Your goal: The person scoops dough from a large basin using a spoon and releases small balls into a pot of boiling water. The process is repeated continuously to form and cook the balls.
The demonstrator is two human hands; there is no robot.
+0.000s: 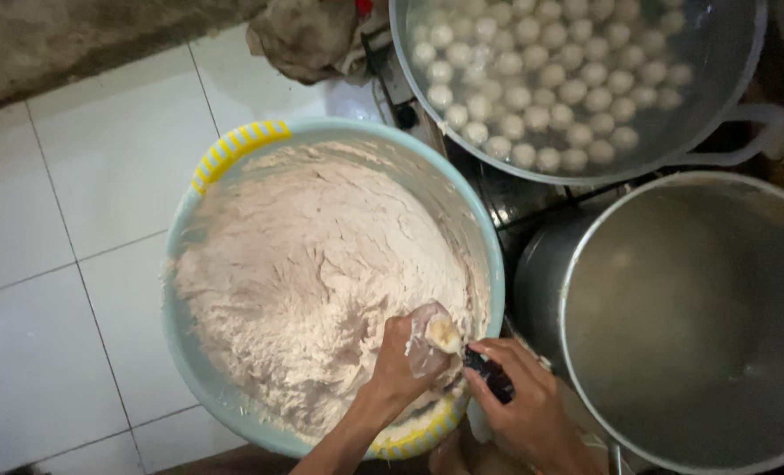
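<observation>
pale blue basin (pixel 489 255) with yellow-striped handles; pinkish-white paste (pixel 304 264); white floor tiles (pixel 58 264); grey metal pots (pixel 726 79)

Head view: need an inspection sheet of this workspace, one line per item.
Surface: white tiled floor, grout lines visible.
Job's things: pale blue basin with yellow handles, heaped with pinkish paste; a ball of paste squeezed up from the left fist.
Clutter: crumpled cloth at the top edge.
Hands: left hand closed on paste over the basin; right hand holds a dark-handled utensil at the ball.
Cables: nothing seen.
Surroundings: pot of water with many white balls at the top; second metal pot on the right, contents unclear; both on a stove.
</observation>
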